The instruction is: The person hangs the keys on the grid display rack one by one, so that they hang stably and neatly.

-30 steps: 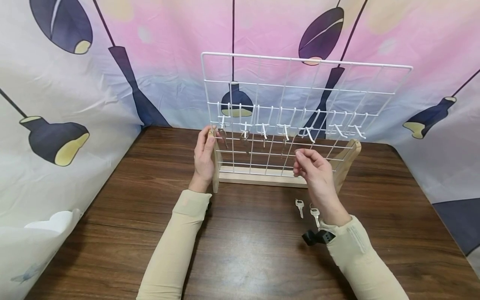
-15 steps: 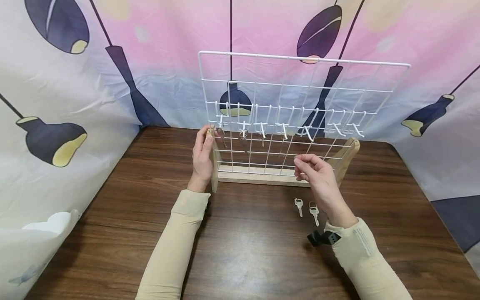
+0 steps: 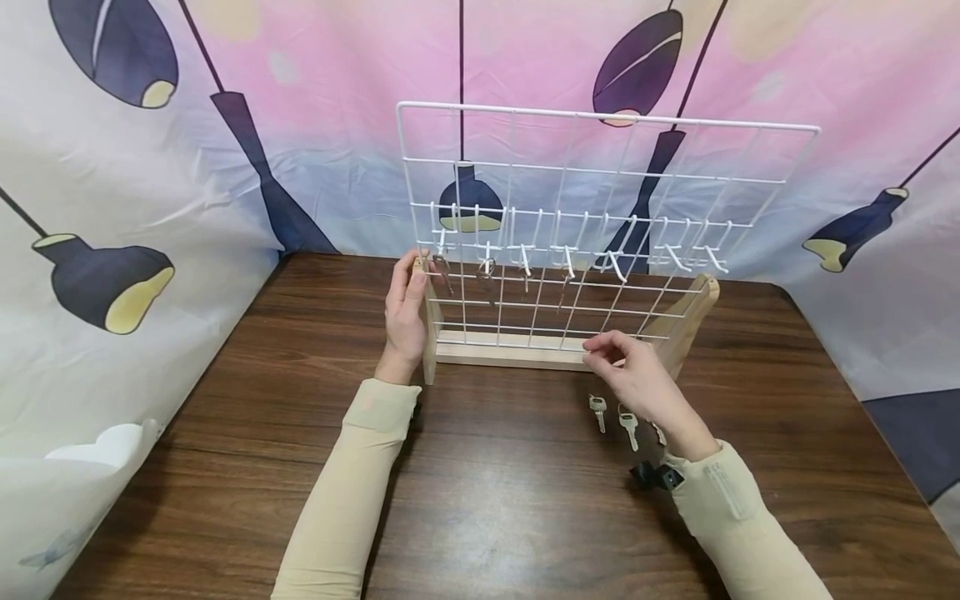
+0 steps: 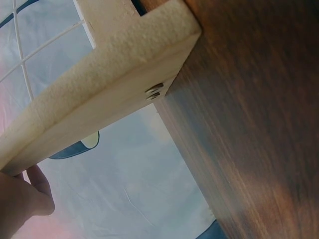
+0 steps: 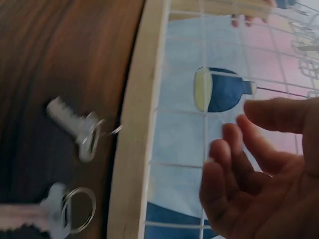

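In the head view my left hand [image 3: 406, 312] grips the wooden left upright [image 3: 431, 333] of a white wire grid rack [image 3: 607, 122]. Its thumb and a fingertip also show around that upright in the left wrist view. My right hand [image 3: 637, 375] is in front of the rack's lower bars, fingers bent loosely and nothing visible in them. Below it on the table lie a key [image 3: 597, 405] and a second key [image 3: 628, 423], both with rings. A third key [image 3: 659, 434] is partly hidden by the right hand. Several keys, such as one key [image 3: 447, 273], hang from the left hooks.
White hooks [image 3: 677, 260] run in a row across the grid, and those on the right hold no keys. A pale wooden base bar [image 3: 510, 354] joins the uprights on the brown table [image 3: 480, 500]. Patterned cloth [image 3: 337, 142] stands behind and beside the table.
My right hand has moved down from the hooks toward the keys on the table. A third key has come into view beside its wrist. The left hand keeps its hold on the upright.
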Demonstrator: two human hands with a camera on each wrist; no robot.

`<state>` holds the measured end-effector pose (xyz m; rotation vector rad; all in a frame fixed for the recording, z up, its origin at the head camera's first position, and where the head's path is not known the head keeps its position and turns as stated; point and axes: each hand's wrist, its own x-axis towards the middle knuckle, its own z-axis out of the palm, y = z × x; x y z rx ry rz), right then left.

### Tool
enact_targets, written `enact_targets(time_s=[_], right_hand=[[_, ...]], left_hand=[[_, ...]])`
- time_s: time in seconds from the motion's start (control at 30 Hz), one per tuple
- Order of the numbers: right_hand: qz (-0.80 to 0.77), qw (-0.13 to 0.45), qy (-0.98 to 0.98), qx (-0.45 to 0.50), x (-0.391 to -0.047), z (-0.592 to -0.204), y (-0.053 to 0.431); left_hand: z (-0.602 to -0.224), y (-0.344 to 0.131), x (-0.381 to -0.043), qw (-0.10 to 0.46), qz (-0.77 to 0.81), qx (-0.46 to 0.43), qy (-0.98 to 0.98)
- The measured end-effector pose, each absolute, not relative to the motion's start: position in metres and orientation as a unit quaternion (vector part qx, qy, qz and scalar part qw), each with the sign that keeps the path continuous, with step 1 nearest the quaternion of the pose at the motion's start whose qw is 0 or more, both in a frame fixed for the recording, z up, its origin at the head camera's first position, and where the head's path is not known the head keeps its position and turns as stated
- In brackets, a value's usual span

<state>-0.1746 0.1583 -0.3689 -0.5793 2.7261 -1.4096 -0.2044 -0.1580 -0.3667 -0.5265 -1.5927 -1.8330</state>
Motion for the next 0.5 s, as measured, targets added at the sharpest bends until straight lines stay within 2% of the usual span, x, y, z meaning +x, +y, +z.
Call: enact_targets(time_s=[0.17, 0.37, 0.5], right_hand=[[-0.368, 0.039, 0.904, -0.214, -0.173, -0.38, 0.161], [-0.246, 0.023, 0.942, -0.23, -0.171, -0.388, 0.165], [-0.202, 0.036, 0.954, -0.216, -0.169, -0.391, 0.167]], left_hand=[[-0.367, -0.158, -0.205, 0.323, -0.7, -0.202, -0.604], [-0.367, -0.157, -0.205, 0.32, -0.699, -0.198, -0.608], [-0.367, -0.158, -0.205, 0.322, -0.698, -0.199, -0.608]])
